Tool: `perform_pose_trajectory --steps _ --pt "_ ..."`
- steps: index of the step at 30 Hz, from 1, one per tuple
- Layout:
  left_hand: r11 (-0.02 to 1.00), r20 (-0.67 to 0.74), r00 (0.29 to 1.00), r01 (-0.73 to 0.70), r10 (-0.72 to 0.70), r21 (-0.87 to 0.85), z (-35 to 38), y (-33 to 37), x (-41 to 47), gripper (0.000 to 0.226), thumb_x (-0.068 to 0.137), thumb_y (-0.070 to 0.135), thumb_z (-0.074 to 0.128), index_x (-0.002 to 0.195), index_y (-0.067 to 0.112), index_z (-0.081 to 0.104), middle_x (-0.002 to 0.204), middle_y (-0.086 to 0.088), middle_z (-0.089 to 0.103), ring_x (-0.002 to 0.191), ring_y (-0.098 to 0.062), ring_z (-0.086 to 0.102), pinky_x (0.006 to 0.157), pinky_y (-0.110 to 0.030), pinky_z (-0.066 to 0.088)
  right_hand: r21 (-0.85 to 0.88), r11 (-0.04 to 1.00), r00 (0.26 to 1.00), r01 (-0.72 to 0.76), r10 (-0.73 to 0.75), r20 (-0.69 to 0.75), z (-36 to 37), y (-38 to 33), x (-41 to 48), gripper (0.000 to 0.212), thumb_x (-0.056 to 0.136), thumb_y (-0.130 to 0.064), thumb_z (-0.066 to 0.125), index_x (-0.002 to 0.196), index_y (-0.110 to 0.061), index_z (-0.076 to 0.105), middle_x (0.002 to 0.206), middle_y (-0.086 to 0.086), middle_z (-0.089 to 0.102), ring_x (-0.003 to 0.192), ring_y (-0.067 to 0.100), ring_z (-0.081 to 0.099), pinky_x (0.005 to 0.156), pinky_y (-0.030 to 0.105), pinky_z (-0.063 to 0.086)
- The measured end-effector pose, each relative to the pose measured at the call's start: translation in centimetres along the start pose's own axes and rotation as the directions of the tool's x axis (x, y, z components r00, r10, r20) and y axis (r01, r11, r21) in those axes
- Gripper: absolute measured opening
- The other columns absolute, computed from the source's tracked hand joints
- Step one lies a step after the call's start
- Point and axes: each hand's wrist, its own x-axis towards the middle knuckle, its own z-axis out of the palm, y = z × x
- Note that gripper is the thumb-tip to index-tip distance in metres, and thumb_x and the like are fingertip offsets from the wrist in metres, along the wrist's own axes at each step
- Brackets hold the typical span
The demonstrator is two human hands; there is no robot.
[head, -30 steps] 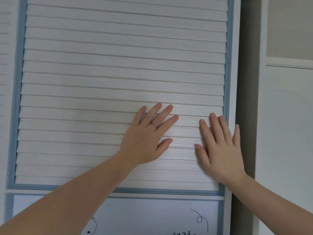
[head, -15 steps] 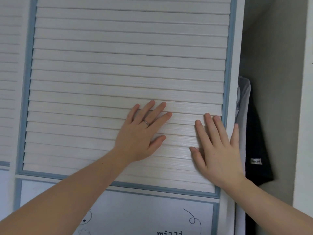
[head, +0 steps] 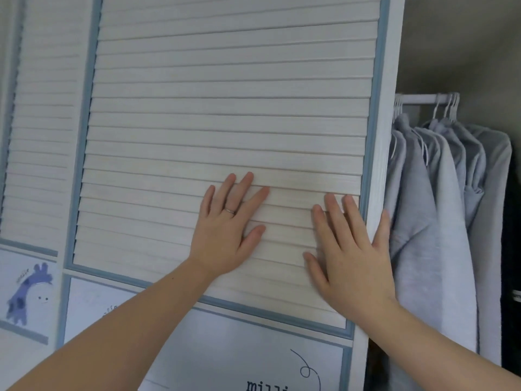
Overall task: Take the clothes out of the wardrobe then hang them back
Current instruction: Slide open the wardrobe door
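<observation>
A white slatted sliding wardrobe door with blue trim fills the middle of the view. My left hand lies flat on its slats with fingers spread. Near the door's right edge my right hand presses flat too, its little finger wrapped round the edge. To the right, the wardrobe stands open: several grey garments hang on white hangers from a white rail. A dark garment hangs at the far right, partly cut off.
A second slatted door sits behind on the left, with a blue giraffe drawing on its lower panel. The lower panel of the near door carries lettering. The wardrobe's grey inner wall rises above the rail.
The door has slid left under both flat hands. The opening on the right has widened, showing the rail and grey garments where only a dark garment showed before.
</observation>
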Motion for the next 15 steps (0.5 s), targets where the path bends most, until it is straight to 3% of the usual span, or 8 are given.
perform_pose_trajectory --steps 5,15 --pt "0.985 0.07 0.982 0.174 -0.173 -0.01 -0.6 -2.8 -2.0 0.062 0.098 0.049 0.038 0.157 0.032 0.028 0.168 0.003 0.011 0.155 -0.022 0.007 0.123 -0.051 0.01 0.043 0.997 0.998 0.059 -0.059 -0.002 0.4 -4.0 1.8 0.071 0.092 -0.047 0.047 0.151 -0.01 0.036 0.161 0.011 0.023 0.148 0.036 0.02 0.111 0.072 0.009" --pt "0.884 0.137 0.88 0.465 -0.455 -0.051 -1.7 -8.2 -5.7 0.064 0.1 0.055 0.024 0.159 0.04 0.004 0.168 0.009 -0.007 0.154 -0.014 -0.011 0.124 -0.047 0.001 0.133 0.97 0.98 0.201 -0.198 -0.039 1.4 -12.0 5.4 0.066 0.093 -0.043 0.044 0.149 -0.008 0.04 0.161 0.013 0.023 0.149 0.034 0.019 0.112 0.071 0.006"
